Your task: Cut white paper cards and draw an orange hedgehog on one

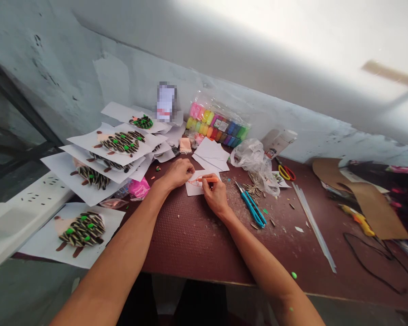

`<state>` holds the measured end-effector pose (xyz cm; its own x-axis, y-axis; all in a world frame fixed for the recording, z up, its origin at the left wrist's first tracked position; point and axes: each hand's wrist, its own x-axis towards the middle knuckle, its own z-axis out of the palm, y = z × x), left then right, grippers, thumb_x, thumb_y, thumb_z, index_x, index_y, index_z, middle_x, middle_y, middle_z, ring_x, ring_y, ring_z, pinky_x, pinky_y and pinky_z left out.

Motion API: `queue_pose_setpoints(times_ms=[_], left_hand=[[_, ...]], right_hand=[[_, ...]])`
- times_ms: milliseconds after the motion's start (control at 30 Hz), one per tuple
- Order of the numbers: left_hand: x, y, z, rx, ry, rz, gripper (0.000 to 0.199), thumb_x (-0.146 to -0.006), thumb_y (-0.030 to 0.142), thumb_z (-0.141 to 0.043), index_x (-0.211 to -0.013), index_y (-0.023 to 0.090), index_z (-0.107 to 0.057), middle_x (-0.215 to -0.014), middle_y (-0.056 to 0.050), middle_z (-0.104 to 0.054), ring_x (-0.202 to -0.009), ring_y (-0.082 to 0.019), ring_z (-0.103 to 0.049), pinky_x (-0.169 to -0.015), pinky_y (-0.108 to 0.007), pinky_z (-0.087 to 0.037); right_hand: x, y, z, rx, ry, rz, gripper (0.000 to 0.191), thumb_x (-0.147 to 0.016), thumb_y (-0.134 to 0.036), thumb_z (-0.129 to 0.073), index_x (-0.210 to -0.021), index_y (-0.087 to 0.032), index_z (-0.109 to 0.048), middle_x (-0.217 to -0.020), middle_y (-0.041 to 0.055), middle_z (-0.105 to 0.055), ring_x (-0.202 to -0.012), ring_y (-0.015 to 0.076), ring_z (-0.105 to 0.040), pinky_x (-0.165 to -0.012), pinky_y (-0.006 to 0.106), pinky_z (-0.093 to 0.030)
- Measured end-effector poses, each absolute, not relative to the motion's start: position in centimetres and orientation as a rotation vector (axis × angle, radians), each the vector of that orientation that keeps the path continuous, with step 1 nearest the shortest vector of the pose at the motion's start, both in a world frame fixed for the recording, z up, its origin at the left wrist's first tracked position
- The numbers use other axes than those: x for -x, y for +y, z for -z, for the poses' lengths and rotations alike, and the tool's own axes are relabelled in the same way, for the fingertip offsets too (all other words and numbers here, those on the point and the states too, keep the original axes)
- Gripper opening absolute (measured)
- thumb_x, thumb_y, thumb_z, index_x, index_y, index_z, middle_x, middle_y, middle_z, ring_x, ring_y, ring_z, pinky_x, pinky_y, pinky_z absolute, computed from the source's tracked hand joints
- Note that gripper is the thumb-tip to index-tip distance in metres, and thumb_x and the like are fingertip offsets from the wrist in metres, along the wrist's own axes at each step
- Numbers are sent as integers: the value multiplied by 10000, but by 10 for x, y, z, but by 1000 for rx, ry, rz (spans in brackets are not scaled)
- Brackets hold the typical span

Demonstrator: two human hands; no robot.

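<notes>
My right hand (213, 195) is closed around an orange marker pen (208, 179), its tip over a small white sheet of paper (193, 190). Orange lines curve across that sheet. At the sheet's upper left edge my left hand (177, 174) has its fingers bent together and pressed on the paper; its fingertips are partly hidden. Just beyond lie more white sheets (211, 154), one with a dark line. To the right of my right hand are a teal-handled cutting tool (251, 206) and a scatter of striped sunflower seeds (255, 190).
Hedgehog pictures made with seeds (122, 142) are stacked at left, beside a white power strip (27, 213). Coloured clay packs (221, 124) and a crumpled plastic bag (250, 154) stand behind. Rightward lie scissors (286, 172), clear glue sticks (314, 226) and a yellow glue gun (358, 220) with its cord.
</notes>
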<state>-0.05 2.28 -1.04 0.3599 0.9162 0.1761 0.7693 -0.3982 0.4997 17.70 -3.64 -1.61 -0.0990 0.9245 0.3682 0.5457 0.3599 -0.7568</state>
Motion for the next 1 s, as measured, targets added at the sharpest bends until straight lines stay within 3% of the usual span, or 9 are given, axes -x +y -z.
queue_pose_setpoints(times_ms=[1000], left_hand=[[2,24,11,-2282,1471,-622,236,-781,120,-583,-881,174,-790,-986,-78,-746,-923,-211,-644,-876,-306,-500]], right_hand=[[-177,-38,16,1302,-1766,-562,241,-908,-337,-503,-849,-199,-691,-843,52,-728,-621,151,-594,-639,280,-474]])
